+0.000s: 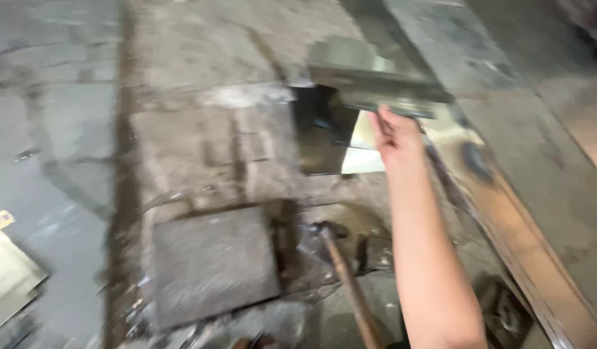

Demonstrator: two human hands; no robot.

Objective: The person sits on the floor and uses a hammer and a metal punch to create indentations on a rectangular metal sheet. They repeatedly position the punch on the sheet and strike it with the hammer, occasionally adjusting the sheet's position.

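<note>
My right hand (395,136) reaches forward and grips the near edge of a bent sheet-metal piece (369,81), a grey folded plate held above the floor. Under it lies a shiny flat metal sheet (360,145) with a dark reflective part. A hammer (340,258) with a wooden handle lies on the floor to the left of my forearm, its head pointing away from me. My left hand is out of sight. The picture is blurred by motion.
A square grey metal block (211,262) sits on the dirty concrete floor at lower centre. A long rusty steel beam (531,239) runs diagonally on the right. More sheet metal (7,271) lies at the left edge. A small dark object (502,310) is near my elbow.
</note>
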